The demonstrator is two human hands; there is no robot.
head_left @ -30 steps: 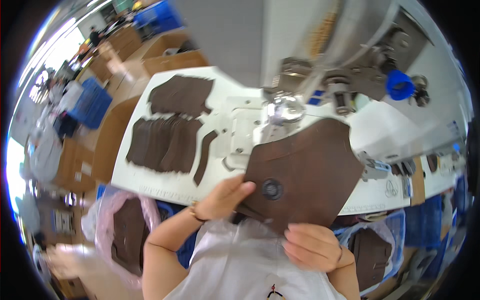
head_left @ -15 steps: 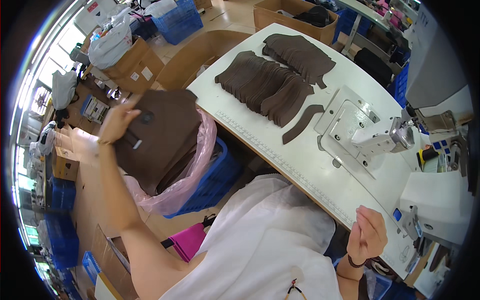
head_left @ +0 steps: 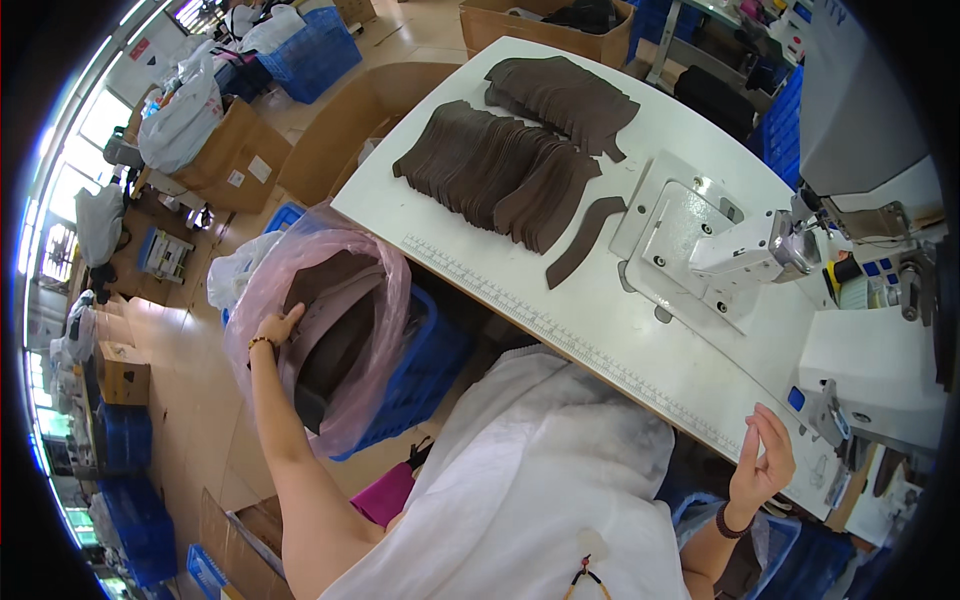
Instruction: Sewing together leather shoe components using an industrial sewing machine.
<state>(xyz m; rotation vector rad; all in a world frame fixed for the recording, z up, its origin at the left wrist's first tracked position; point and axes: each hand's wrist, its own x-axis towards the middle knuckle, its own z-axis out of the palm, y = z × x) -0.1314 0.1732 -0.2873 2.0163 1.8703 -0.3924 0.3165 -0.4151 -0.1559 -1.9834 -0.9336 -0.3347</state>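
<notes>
Apparently stowing brown panels [head_left: 340, 350] in pink bag [head_left: 393, 285] | left hand [head_left: 277, 325] on panels, grip unclear | right hand [head_left: 762, 465] empty, loose | next needs clean release

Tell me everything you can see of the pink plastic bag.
The pink plastic bag looks thin and translucent, its film creased and shiny. It sits in a blue crate left of the white table, its mouth gaping upward and its loose rim spreading over the crate's edge. Inside lie dark brown, leather-like pieces. The person's left hand is at its left side; whether the fingers grip film or a piece is unclear.
</notes>
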